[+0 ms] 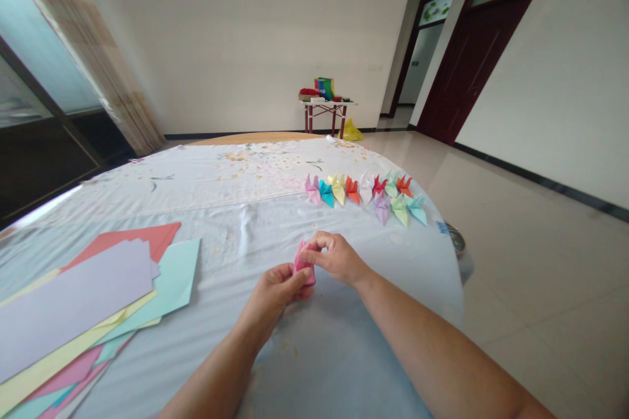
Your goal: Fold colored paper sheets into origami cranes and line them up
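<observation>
A small pink folded paper piece [310,277] is held between my two hands above the table's near half. My left hand [282,285] pinches its lower part between thumb and fingers. From above, my right hand [331,255] grips its upper part, the thumb and index finger closed on it. The fingers hide much of the paper, so its exact shape is unclear. Beyond my hands, several folded paper cranes [352,190] in pink, blue, yellow, orange, white, red, green and purple stand in uneven rows.
Coloured paper sheets [88,301] lie in a loose pile at the left. A pale flowered cloth [221,209] covers the round table. By the far wall stands a small table [322,105] with a colourful bag [324,88], beside a yellow plastic bag [351,131] on the floor.
</observation>
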`<state>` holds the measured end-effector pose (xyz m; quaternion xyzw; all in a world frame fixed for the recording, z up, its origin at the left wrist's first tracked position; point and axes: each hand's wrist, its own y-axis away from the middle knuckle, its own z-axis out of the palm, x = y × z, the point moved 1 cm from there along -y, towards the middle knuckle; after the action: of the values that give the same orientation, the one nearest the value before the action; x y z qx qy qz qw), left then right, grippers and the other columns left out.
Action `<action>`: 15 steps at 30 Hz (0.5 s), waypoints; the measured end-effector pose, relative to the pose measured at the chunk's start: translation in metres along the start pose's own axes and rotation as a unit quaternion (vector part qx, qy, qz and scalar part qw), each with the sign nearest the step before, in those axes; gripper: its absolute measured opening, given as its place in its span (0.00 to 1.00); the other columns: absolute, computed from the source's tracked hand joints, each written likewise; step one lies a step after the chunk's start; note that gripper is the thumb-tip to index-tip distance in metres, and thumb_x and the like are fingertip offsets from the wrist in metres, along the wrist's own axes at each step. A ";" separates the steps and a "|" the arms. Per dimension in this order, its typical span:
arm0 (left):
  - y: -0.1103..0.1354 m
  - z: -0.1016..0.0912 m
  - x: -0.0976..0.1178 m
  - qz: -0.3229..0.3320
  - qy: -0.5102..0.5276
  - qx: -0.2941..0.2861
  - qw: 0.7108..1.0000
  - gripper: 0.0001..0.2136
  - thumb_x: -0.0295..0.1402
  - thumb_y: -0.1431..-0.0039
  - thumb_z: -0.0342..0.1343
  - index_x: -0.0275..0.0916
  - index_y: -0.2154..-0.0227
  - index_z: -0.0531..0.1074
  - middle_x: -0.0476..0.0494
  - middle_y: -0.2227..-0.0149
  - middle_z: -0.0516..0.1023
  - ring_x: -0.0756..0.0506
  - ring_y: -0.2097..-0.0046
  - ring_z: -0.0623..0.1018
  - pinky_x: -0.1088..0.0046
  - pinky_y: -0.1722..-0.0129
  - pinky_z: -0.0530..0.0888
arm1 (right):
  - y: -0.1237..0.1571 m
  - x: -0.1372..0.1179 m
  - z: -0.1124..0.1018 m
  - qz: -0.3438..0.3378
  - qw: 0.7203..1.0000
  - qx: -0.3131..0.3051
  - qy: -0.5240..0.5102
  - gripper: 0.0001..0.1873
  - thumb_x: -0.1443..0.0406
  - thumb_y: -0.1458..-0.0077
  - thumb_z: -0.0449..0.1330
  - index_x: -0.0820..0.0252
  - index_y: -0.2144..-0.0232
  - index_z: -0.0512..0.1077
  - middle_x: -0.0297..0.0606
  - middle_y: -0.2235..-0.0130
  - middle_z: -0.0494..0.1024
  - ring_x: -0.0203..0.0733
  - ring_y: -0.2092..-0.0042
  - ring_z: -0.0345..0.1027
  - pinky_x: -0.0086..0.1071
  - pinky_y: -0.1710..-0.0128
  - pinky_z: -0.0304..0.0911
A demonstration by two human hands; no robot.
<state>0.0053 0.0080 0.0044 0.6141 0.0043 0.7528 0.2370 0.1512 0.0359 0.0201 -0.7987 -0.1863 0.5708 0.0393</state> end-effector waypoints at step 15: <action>0.000 0.001 -0.001 -0.008 -0.054 0.020 0.998 0.14 0.40 0.62 0.64 0.34 0.82 0.70 0.51 0.83 0.72 0.55 0.81 0.68 0.81 0.80 0.61 | 0.000 0.008 0.004 0.138 0.966 0.049 -0.212 0.16 0.56 0.61 0.64 0.64 0.79 0.70 0.32 0.77 0.70 0.32 0.74 0.59 0.29 0.69 0.56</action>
<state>0.0063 0.0069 0.0034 0.6584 0.0116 0.7162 0.2311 0.1497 0.0381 0.0119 -0.6744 -0.0505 0.7355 -0.0413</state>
